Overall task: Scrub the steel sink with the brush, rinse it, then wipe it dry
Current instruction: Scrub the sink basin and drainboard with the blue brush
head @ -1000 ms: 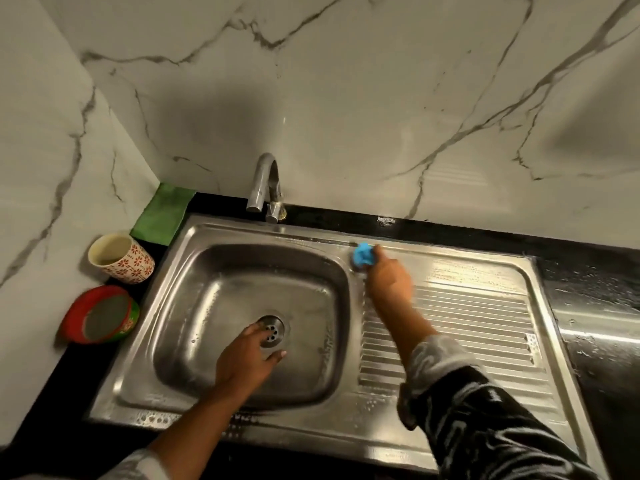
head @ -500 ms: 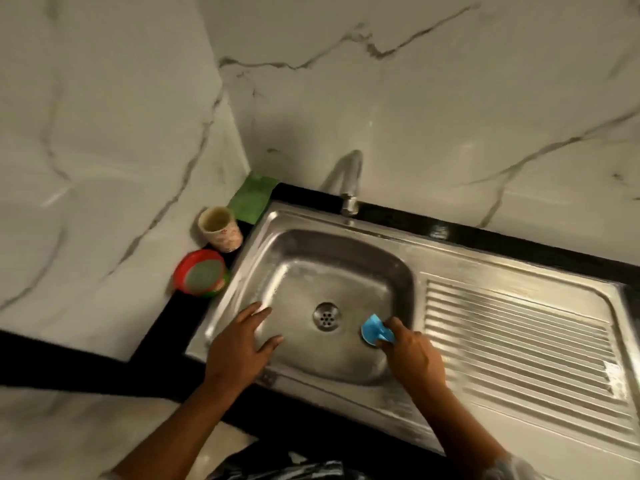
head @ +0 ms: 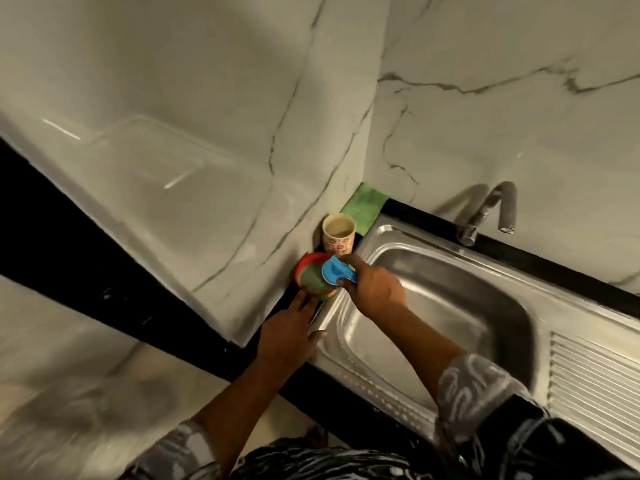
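Observation:
The steel sink (head: 460, 306) fills the right of the head view, with its basin and a ribbed drainboard (head: 595, 382). My right hand (head: 374, 289) grips a small blue brush (head: 336, 270) and holds it over a red-rimmed round tub (head: 311, 273) that stands on the black counter just left of the sink. My left hand (head: 287, 337) lies with its fingers stretched out on the sink's left rim and the counter, its fingertips at the base of the tub. The tap (head: 498, 209) stands at the back edge of the sink.
A patterned cup (head: 338, 237) stands behind the tub in the corner. A green cloth (head: 365, 206) lies behind the cup against the marble wall. Marble walls close the left and the back. The black counter edge (head: 104, 271) runs down to the left.
My right hand has carried the blue brush out of the basin, left to the red-rimmed tub. My left hand has slid from the basin to the sink's left rim. The camera has swung left.

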